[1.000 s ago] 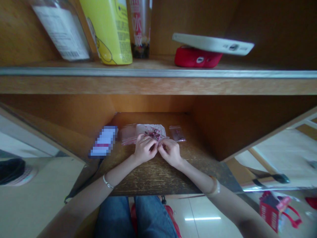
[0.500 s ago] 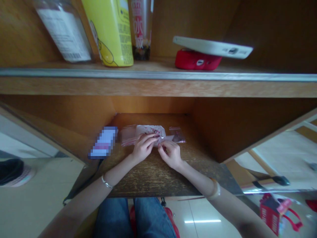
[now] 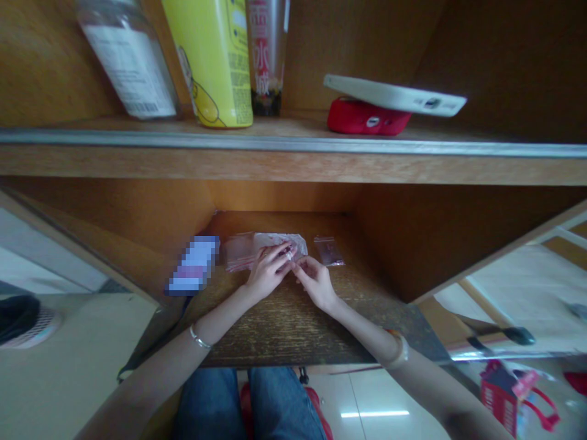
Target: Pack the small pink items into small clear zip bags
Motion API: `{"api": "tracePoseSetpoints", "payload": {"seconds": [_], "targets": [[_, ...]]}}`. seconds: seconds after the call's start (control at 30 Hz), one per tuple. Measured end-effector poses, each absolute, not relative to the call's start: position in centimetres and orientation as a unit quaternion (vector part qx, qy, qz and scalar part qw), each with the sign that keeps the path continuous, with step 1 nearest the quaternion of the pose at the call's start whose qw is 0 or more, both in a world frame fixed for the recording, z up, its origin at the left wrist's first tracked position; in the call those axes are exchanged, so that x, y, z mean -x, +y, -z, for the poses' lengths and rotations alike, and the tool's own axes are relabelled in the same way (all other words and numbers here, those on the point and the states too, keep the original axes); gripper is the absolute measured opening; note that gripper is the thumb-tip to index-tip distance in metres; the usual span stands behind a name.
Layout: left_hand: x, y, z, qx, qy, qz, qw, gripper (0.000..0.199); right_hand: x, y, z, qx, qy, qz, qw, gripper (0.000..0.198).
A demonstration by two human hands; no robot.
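Note:
My left hand [image 3: 269,272] is above the desk with its fingers bent together around something small and dark reddish, too small to name. Fingertips of my right hand [image 3: 316,282] are pinched right beside it; whatever they hold is hidden. Under and behind my left hand lies a crinkled white packet or sheet [image 3: 279,238] with faint red marks. To its left is a stack of clear plastic zip bags [image 3: 239,252]. A small zip bag [image 3: 328,250] with dark contents lies just beyond my right hand.
A phone [image 3: 192,266] with a blurred screen lies left, a cable running from it. The shelf edge [image 3: 293,143] crosses above my hands. It bears a jar [image 3: 132,70], a yellow bottle [image 3: 215,67], a clear bottle [image 3: 266,58] and a white device [image 3: 394,95] on a red case [image 3: 367,117].
My right hand has shifted slightly up and left, closer against the left fingertips. A pale clear strip beside the small zip bag no longer shows. The view has tilted slightly.

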State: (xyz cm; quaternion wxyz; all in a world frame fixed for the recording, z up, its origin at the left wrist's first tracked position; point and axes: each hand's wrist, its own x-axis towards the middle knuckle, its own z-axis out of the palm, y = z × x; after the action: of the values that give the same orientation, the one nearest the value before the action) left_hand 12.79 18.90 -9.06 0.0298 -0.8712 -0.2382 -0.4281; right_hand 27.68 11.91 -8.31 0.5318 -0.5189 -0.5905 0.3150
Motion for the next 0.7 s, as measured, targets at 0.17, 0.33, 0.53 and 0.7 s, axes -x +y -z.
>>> {"api": "tracePoseSetpoints", "payload": {"seconds": [0.17, 0.33, 0.53, 0.7], "targets": [[-12.5, 19.2, 9.3, 0.882, -0.229, 0.410, 0.043, 0.031, -27.2, 12.5, 8.3, 0.471, -0.415, -0.557, 0.543, 0.037], [-12.5, 19.0, 8.9, 0.883, -0.219, 0.412, 0.049, 0.025, -27.3, 12.8, 8.0, 0.391, -0.359, -0.649, 0.544, 0.035], [-12.5, 19.0, 9.1, 0.880, -0.200, 0.428, 0.046, 0.023, -27.7, 12.9, 8.0, 0.361, -0.334, -0.693, 0.526, 0.032], [-12.4, 19.3, 9.7, 0.880, -0.180, 0.436, 0.045, 0.028, -27.8, 13.1, 7.8, 0.338, -0.319, -0.734, 0.494, 0.035]]}}
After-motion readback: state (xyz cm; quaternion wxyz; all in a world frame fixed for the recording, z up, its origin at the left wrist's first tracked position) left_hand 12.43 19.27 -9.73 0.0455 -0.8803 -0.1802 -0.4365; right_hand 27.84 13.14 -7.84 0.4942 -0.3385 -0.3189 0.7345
